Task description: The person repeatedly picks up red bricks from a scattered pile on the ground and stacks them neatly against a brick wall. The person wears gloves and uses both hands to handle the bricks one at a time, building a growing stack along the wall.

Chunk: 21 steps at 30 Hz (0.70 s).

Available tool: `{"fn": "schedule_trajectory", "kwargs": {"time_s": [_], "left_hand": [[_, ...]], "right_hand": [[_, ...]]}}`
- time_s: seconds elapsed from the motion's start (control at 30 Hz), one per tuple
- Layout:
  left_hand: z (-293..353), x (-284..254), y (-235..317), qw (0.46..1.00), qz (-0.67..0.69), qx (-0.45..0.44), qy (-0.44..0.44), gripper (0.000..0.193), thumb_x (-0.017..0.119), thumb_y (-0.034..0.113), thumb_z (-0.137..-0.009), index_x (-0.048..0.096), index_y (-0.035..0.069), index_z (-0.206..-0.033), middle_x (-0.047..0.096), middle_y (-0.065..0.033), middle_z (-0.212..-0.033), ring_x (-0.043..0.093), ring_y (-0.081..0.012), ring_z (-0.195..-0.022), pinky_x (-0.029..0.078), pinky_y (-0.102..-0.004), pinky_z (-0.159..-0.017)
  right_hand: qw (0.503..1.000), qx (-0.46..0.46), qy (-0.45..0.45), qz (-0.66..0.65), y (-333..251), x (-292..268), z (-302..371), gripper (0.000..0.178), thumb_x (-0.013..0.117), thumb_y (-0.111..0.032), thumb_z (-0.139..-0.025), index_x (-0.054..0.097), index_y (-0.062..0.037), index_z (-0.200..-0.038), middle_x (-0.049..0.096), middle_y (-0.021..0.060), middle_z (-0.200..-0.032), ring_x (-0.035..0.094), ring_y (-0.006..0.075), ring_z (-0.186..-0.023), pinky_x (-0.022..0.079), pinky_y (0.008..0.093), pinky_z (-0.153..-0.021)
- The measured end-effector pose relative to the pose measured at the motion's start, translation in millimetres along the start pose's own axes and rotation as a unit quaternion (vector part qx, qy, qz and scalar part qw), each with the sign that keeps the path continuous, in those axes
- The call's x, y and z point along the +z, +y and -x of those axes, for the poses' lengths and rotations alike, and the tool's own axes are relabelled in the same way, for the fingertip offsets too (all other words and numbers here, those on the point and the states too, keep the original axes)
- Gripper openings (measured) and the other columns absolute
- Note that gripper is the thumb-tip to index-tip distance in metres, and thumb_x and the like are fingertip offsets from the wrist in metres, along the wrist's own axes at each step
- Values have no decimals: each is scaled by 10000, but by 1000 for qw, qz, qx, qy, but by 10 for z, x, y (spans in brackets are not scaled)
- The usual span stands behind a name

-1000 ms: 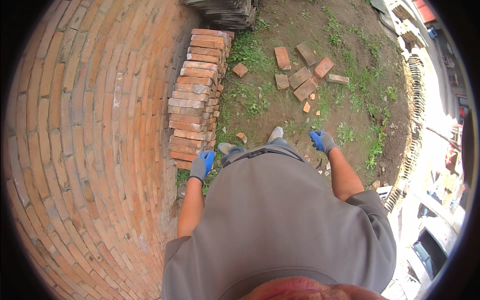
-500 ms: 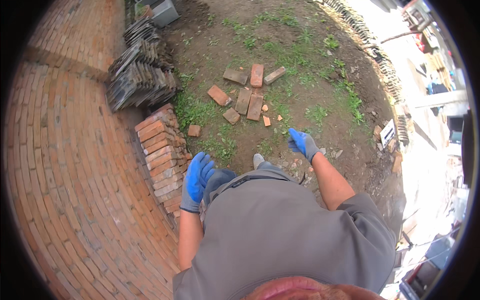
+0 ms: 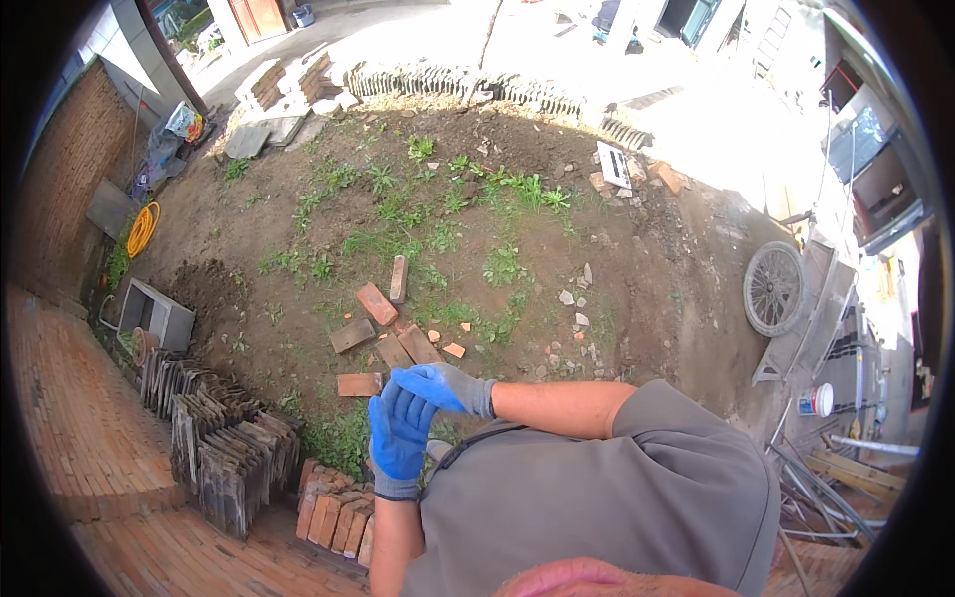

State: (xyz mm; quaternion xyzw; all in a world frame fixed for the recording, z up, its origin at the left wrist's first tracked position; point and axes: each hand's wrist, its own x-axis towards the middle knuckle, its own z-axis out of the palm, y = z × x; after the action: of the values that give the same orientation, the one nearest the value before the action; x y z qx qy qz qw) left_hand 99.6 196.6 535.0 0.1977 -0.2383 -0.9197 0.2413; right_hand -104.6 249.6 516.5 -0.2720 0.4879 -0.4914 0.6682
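Note:
My left hand (image 3: pixel 399 440), in a blue-coated grey work glove, is raised with its palm showing and its fingers stretched out. Across its fingertips lies my right hand (image 3: pixel 446 387), gloved alike, with straight fingers pointing left. The two gloves touch, and no object shows in either. Just beyond them, several loose bricks lie on the soil, among them a red brick (image 3: pixel 377 303), a greyish brick (image 3: pixel 351 335) and a narrow one on edge (image 3: pixel 399 280). Another brick (image 3: pixel 358 384) lies close to the left of my fingers.
A brick stack (image 3: pixel 336 519) stands beside my left forearm, with stacked roof tiles (image 3: pixel 239 468) farther left. A grey trough (image 3: pixel 157 316) and a yellow coiled hose (image 3: pixel 144 230) lie at far left. On the right are a spoked wheel (image 3: pixel 776 289) and a white bucket (image 3: pixel 816 401).
My hands were apart and have come together, the right moving left onto the left hand's fingers. The view has turned right and lifted, showing more of the yard.

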Motion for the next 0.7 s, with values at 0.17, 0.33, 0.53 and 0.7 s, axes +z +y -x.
{"fn": "schedule_trajectory", "kwargs": {"time_s": [0.17,0.33,0.53,0.7], "left_hand": [[280,-417,485,999,32,-18,-10,802,378,602,-1340,383,29,-1902,466,-249,-1932,521,-440,-1745,457,-600,-1440],[565,-766,724,992,117,30,37,759,440,593,-1333,455,65,-1878,526,-251,-1888,537,-431,-1737,479,-584,-1431],[546,-704,773,992,116,45,0,780,393,625,-1332,475,61,-1866,517,-239,-1900,536,-429,-1734,474,-602,-1425],[421,-419,358,999,49,-5,21,772,382,608,-1336,488,47,-1856,496,-227,-1918,508,-420,-1751,432,-602,-1444]], "right_hand": [[995,-25,65,66,86,502,-121,552,662,-583,-1273,841,-81,-1421,856,2,-1156,802,120,-1089,677,323,-973],[995,77,46,38,65,846,2,619,660,-662,-1250,838,-90,-1409,839,23,-1203,790,155,-1086,673,362,-972],[986,64,-35,153,-1,936,61,680,638,-741,-1225,869,-110,-1335,847,65,-1171,813,201,-1091,664,400,-957],[923,-22,31,383,42,589,390,677,635,-712,-1225,913,-96,-1184,862,113,-983,820,253,-956,640,430,-913]]}}
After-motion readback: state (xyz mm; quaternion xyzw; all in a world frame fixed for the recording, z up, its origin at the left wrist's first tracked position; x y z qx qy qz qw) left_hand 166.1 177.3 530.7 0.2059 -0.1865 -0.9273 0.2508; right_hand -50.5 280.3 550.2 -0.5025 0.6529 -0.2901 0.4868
